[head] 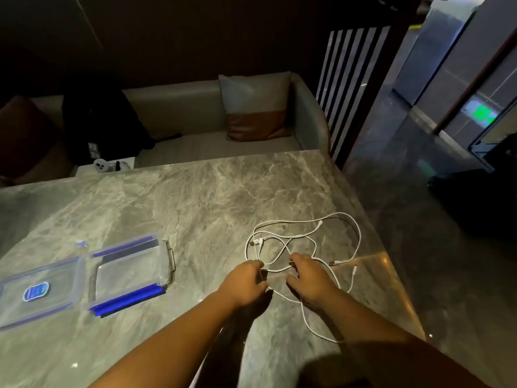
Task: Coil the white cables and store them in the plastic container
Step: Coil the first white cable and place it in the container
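Observation:
A tangle of white cables [307,233] lies loose on the grey marble table [195,197], right of centre. My left hand [246,281] is over the tangle's near left edge with its fingers curled round a strand. My right hand [307,278] rests on the tangle beside it, fingers bent down onto the cables. An open clear plastic container [128,271] with blue clips stands on the table to the left, apart from the cables. Its clear lid [39,289], with a blue label, lies flat just left of it.
The table's right edge [402,275] runs close to the cables, with dark floor beyond. A grey sofa [212,135] with a cushion stands behind the table's far edge. A dark bag [103,127] sits on the sofa's left part.

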### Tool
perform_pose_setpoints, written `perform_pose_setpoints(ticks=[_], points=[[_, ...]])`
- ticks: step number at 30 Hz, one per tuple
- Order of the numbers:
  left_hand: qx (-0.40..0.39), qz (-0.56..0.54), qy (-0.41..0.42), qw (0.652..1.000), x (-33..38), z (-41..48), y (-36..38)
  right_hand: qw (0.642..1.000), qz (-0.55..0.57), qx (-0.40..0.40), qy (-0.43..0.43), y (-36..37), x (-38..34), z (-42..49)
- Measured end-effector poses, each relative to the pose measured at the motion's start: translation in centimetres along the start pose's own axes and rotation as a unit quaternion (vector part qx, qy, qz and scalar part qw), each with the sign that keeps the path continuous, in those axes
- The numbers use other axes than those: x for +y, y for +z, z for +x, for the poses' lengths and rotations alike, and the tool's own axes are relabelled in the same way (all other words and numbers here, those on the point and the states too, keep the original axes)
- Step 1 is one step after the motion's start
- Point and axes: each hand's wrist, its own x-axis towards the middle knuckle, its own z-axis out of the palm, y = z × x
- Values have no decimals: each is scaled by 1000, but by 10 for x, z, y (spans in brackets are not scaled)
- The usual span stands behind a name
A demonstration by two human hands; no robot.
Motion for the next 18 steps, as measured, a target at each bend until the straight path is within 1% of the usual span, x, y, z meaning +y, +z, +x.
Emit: perform_pose_setpoints(ticks=[5,8,12,18], points=[[13,-37,-24,999,3,14,3,998,-22,-35,-37,-16,-1,34],[15,-86,-32,996,3,21,4,996,-37,-52,-62,-17,-1,53],[19,-177,-63,982,0,35,6,989,-81,-71,-105,-20,0,76],[21,-250,-105,962,-14,57,15,976,-116,-100,-157,-22,5,104]])
